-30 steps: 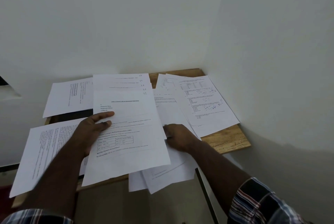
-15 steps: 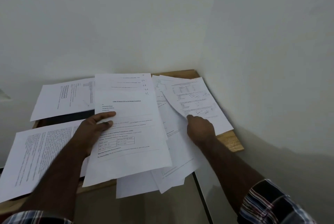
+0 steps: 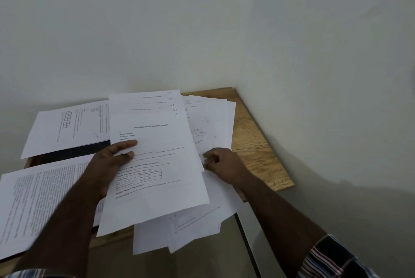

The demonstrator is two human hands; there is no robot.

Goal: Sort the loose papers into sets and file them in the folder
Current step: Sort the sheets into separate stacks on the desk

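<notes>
Since half a second ago the right hand (image 3: 221,165) has pulled back from the far sheet on the right and now sits at the near edge of the right-hand paper pile (image 3: 212,125), just right of the fanned set (image 3: 155,161). Its fingers are curled at the pile's edge; they appear to pinch a sheet, though motion blur hides the exact contact. The sheet that was lifted and tilted earlier now lies flatter within that pile.

Left hand (image 3: 110,165): unchanged. Thumb lies on top of the fanned set, remaining fingers hidden beneath it, so it grips that set. Top page carries a printed heading, form lines and a small table. Behind it four more sheets are stepped upward, with handwritten marks S1 to S5 at the right corners.

Relative to the fanned set:
- far left: a sheet with a small grid (image 3: 67,127), text running sideways, lying on the dark folder (image 3: 74,151); only a strip of the folder shows.
- near left: a dense text page (image 3: 38,206), overhanging the wooden table (image 3: 253,143).
- beneath and nearer: more loose sheets (image 3: 175,230) projecting past the table edge.

Plaid sleeve (image 3: 332,259) on the right forearm.
</notes>
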